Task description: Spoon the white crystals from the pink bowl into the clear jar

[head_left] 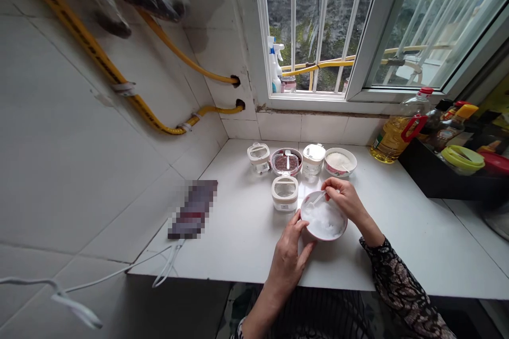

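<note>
Right hand (pixel 337 196) pinches a white spoon (pixel 317 202) over a bowl of white granules (pixel 325 221), center-right of the frame.
Its forearm angles in from the lower right; the left hand (pixel 289 248), reaching up from bottom center, steadies the bowl's side between thumb and fingers. Beyond stand three lidded clear jars (pixel 284 198) and two more bowls (pixel 340 164).

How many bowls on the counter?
3. Front bowl held by the left hand; right bowl ending the back row; middle bowl, partly covered, between the left jar and right jar.
</note>
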Demonstrator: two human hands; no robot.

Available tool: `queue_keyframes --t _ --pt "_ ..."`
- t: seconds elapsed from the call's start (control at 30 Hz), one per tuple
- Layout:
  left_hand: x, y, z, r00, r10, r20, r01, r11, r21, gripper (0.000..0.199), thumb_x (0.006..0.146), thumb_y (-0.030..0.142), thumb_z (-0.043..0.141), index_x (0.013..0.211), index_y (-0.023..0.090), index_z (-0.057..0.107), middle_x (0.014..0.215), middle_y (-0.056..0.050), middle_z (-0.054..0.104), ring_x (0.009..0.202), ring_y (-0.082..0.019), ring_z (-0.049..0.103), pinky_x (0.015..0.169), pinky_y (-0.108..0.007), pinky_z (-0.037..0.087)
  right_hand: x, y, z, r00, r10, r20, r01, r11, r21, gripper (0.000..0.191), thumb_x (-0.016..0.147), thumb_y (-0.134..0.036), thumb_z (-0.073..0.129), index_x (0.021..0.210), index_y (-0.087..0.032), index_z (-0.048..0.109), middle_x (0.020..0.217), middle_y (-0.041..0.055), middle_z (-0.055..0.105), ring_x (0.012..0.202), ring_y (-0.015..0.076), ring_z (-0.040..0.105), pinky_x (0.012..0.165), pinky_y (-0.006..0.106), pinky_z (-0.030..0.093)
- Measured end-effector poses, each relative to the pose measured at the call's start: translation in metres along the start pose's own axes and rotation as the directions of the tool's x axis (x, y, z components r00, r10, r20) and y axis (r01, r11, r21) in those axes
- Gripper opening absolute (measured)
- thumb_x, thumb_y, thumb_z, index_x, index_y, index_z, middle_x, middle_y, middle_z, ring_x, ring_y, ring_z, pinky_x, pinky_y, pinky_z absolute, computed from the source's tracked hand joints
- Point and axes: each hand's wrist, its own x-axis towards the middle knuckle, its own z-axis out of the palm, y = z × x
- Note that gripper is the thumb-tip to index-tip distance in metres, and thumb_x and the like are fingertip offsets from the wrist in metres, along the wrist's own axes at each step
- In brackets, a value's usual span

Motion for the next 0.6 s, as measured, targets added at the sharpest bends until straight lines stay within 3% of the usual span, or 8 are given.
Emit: queue_keyframes --t 0.13,0.37,0.6 --pt "-0.001 -0.001 0.001 1.000 0.000 -0.002 0.000 1.000 -0.004 0.043 0.092 0.012 0.059 0.130 0.026 0.048 0.150 -0.015 0.052 0.139 -0.029 0.054 0.105 -0.044 0.057 -0.003 -0.005 0.005 0.998 -0.048 0.052 0.050 0.998 -0.038 0.016 0.073 -0.021 0.049 0.066 -0.022 0.063 0.053 -0.0025 0.061 0.055 0.0147 0.055 0.063 0.028 0.043" --pt "-0.001 0.000 0.000 1.000 -0.013 0.013 0.013 1.000 -0.001 0.042 0.092 0.013 0.059 0.129 0.026 0.048 0.150 -0.016 0.051 0.140 -0.029 0.053 0.104 -0.045 0.057 0.003 0.002 -0.006 0.986 0.167 0.027 -0.169 0.966 0.196 0.014 0.068 -0.027 0.053 0.067 -0.019 0.065 0.052 -0.0016 0.060 0.053 0.0151 0.055 0.060 0.028 0.044" --pt "0.000 0.000 -0.001 1.000 -0.006 0.005 0.006 1.000 -0.003 0.043 0.091 0.012 0.058 0.130 0.027 0.048 0.151 -0.015 0.051 0.140 -0.028 0.053 0.103 -0.044 0.058 0.007 0.003 -0.009 0.965 0.260 0.036 -0.255 0.895 0.366 0.013 0.062 -0.029 0.058 0.063 -0.018 0.066 0.049 -0.0013 0.059 0.051 0.0139 0.052 0.059 0.029 0.044"
